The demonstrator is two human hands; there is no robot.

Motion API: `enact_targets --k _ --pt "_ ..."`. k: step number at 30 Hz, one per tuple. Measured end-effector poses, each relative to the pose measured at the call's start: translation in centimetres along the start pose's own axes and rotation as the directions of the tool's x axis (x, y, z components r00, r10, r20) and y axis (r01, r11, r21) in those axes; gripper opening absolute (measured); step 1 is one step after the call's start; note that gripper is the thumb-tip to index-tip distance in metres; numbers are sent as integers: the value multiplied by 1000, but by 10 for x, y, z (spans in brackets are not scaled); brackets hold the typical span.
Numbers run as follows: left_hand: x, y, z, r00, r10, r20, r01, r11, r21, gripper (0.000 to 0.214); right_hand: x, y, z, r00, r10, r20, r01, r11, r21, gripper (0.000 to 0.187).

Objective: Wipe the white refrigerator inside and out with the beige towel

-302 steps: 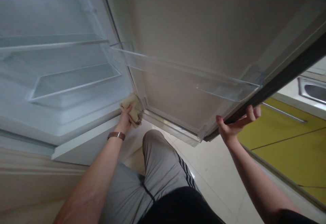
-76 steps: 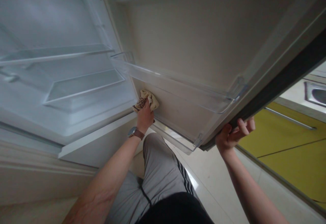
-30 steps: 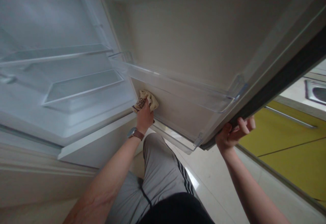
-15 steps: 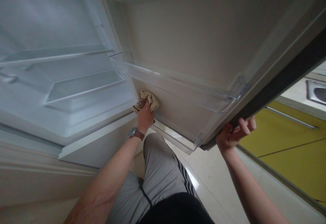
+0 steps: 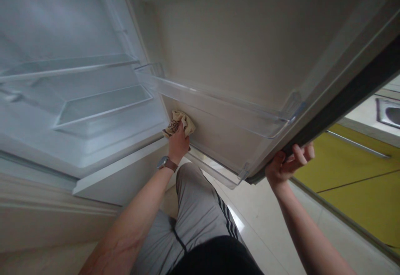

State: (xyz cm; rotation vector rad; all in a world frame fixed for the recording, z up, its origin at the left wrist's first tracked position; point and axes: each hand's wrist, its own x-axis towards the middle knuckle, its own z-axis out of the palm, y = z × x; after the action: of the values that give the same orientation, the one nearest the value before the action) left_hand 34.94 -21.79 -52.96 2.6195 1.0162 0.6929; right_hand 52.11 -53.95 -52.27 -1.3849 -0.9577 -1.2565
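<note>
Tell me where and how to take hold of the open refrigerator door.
I'd grip the refrigerator door by its dark free edge, near the lower corner, coming from the yellow cabinet side: that edge is long, narrow and exposed, and the right hand holds it there.

The cloth is soft, crumpled fabric with a matt face. The refrigerator door has a smooth, plastic-looking inner panel with a dull sheen; its bin is clear, glossy plastic. The shelves look like glass, translucent and smooth. The watch strap appears to be leather. Trousers are matt, creased fabric. Floor tiles shine, the cabinet fronts are smooth, and the handle and sink are shiny metal.
</note>
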Motion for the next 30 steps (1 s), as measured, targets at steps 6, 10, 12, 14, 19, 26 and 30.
enact_targets --k 6,10,12,14,19,26,30 --pt "0 0 0 1000 13 1 -13 1000 1 75 4 -3 0 1000 -27 7 27 1000 13 44" --pt "0 0 -1 1000 8 7 -8 1000 10 76 6 -5 1 999 -40 9 40 999 1 45" --pt "0 1 -1 1000 4 3 -4 1000 11 77 6 -5 1 999 -34 11 34 999 -9 42" --pt "0 1 -2 1000 0 8 0 1000 12 77 5 -4 1 1000 -27 11 27 999 -25 39" --pt "0 1 -1 1000 -1 11 1 1000 6 76 4 -1 1 1000 -28 10 28 999 -28 38" --pt "-1 1 -2 1000 10 3 -10 1000 -8 75 3 -2 -1 999 -33 16 33 999 5 43" --pt "-1 3 -3 1000 -6 15 5 1000 17 77 4 -3 -1 999 -41 32 41 999 -16 45"
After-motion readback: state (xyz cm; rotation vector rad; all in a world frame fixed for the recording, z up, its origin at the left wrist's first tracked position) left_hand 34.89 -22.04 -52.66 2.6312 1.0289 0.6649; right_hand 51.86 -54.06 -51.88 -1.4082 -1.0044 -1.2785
